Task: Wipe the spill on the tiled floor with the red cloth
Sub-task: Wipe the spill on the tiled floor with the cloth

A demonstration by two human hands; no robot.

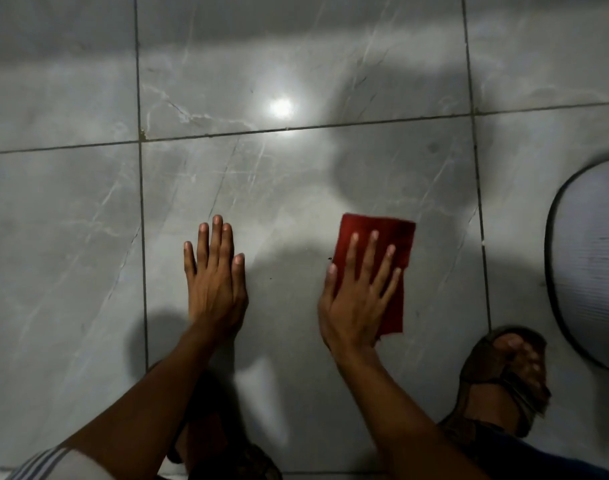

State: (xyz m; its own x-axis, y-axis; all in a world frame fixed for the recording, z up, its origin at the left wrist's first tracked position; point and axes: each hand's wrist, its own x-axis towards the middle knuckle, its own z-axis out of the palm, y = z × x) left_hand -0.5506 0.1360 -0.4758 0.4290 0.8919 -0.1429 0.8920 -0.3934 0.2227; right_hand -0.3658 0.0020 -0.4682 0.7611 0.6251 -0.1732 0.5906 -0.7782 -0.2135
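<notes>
A folded red cloth (393,237) lies flat on the grey marbled tiled floor (296,188). My right hand (358,292) presses down on the cloth with fingers spread, covering its lower left part. My left hand (214,271) rests flat on the bare tile to the left, fingers straight, holding nothing. A faint wet sheen shows on the tile between and just beyond the hands; I cannot make out the spill's outline. A tiny dark speck (329,259) sits at the cloth's left edge.
A round white object with a dark rim (587,265) sits at the right edge. My right foot in a brown sandal (504,372) is at lower right. A second sandal (233,459) shows at the bottom between my arms. A lamp glare (281,107) reflects on the far tile.
</notes>
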